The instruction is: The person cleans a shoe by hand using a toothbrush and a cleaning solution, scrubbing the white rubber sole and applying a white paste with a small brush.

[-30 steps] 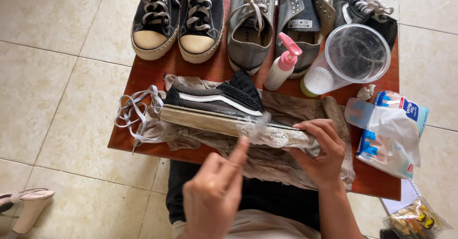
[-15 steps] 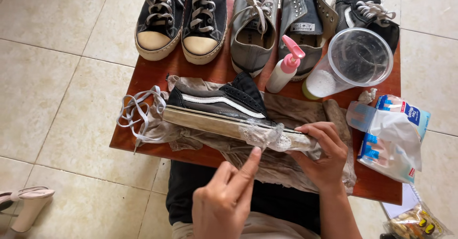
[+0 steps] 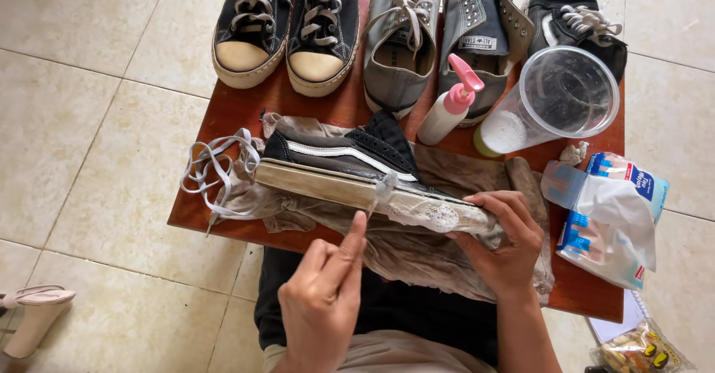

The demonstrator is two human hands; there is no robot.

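Left hand (image 3: 328,298) raised near the counter's front edge, loosely curled, thumb and forefinger pinched together and pointing up. Right hand (image 3: 506,243) stretched forward from the front edge, fingers (image 3: 495,205) curled over, thumb beneath, forearm angled inward.

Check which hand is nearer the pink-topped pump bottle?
Right. The right hand grips the toe end of the black sneaker, below the pump bottle. The left hand is lower and further left, near the sole.
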